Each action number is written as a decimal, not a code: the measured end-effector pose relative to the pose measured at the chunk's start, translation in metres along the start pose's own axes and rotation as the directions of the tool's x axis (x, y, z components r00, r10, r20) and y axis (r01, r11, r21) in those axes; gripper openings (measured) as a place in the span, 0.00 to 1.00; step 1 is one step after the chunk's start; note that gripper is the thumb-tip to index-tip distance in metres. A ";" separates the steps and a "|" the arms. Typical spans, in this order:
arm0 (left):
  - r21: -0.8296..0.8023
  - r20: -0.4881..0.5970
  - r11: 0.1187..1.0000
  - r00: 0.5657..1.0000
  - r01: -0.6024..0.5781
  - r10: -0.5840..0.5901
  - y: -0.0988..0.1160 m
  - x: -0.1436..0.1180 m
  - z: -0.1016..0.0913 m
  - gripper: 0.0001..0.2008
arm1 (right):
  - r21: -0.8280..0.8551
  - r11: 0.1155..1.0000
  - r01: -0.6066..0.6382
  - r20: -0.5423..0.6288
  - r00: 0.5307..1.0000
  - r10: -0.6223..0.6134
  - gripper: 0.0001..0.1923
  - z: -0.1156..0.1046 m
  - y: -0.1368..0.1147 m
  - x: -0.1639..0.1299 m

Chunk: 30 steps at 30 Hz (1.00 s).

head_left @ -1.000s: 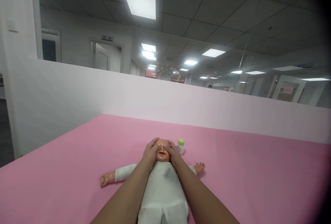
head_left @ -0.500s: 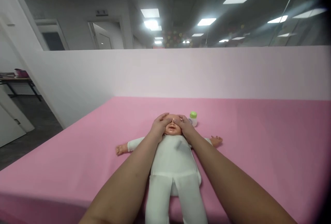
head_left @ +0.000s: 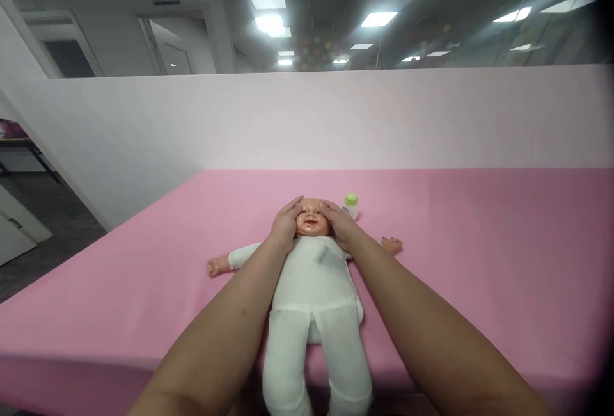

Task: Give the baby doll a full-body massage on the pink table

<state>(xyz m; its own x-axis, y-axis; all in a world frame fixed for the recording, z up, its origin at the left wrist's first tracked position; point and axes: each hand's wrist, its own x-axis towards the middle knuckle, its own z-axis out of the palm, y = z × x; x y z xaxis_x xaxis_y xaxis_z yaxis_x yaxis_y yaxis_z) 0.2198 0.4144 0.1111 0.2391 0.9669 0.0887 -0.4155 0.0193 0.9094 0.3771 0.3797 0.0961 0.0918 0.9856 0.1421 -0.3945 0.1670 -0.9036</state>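
Observation:
A baby doll (head_left: 314, 275) in a white cloth suit lies on its back, legs toward me and arms spread to both sides. My left hand (head_left: 286, 221) rests along the left side of the doll's head (head_left: 313, 224), fingers stretched up by the temple. Against the head's right side lies my right hand (head_left: 338, 221), its fingers extended over the brow and temple. Between my hands the doll's eyes, nose and mouth show. Just beyond my right hand stands a small clear jar with a green lid (head_left: 351, 206), partly hidden by that hand.
A pink cover (head_left: 158, 275) spreads over the table under the doll. Behind it rises a low white wall (head_left: 384, 118) with glass above. At the far left are a doorway, dark floor and a desk (head_left: 23, 143).
My thumbs have slid off the doll's eyes and outward, and both hands now lie at the sides of its head. The view has tilted slightly down.

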 end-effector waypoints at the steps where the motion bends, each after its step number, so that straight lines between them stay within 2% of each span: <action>1: -0.007 -0.011 1.000 1.000 0.005 -0.005 0.000 0.000 0.000 0.22 | 0.015 1.000 -0.010 0.011 1.000 0.010 0.24 -0.001 -0.001 0.000; 5: -0.019 -0.051 0.999 0.998 0.037 -0.038 0.003 -0.003 0.002 0.21 | 0.055 0.997 -0.058 0.039 0.998 0.056 0.24 -0.005 -0.004 -0.001; 11: 0.004 -0.077 1.000 0.997 0.019 -0.018 0.005 -0.003 0.002 0.19 | 0.078 0.995 -0.063 -0.032 0.997 0.065 0.24 -0.002 -0.006 -0.004; 14: -0.003 -0.048 1.000 0.999 0.002 -0.002 0.004 -0.004 0.002 0.20 | 0.020 1.000 0.005 -0.005 1.000 -0.005 0.25 0.001 -0.004 -0.005; 17: 0.015 -0.005 0.998 0.999 -0.054 0.054 0.003 -0.005 0.002 0.24 | -0.100 0.991 0.091 0.041 0.995 -0.088 0.26 0.002 -0.003 -0.006; 20: 0.036 0.011 0.993 0.994 -0.113 0.113 0.002 -0.007 0.003 0.27 | -0.220 0.965 0.141 0.037 0.990 -0.136 0.28 0.002 -0.003 -0.006; 25: 0.092 0.017 0.987 0.992 -0.130 0.129 0.004 -0.009 0.005 0.28 | -0.272 0.954 0.127 -0.025 0.990 -0.139 0.29 0.003 -0.001 -0.003; 30: 0.103 -0.007 0.992 0.997 -0.080 0.081 0.006 -0.010 0.007 0.26 | -0.328 0.941 0.085 -0.068 0.991 -0.113 0.27 0.002 0.001 0.000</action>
<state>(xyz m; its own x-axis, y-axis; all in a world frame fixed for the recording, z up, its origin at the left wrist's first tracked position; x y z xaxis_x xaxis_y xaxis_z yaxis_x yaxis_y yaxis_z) 0.2214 0.4031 0.1185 0.1988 0.9670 0.1592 -0.3409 -0.0840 0.9363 0.3745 0.3802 0.0959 0.1978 0.9563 0.2154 -0.0631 0.2317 -0.9708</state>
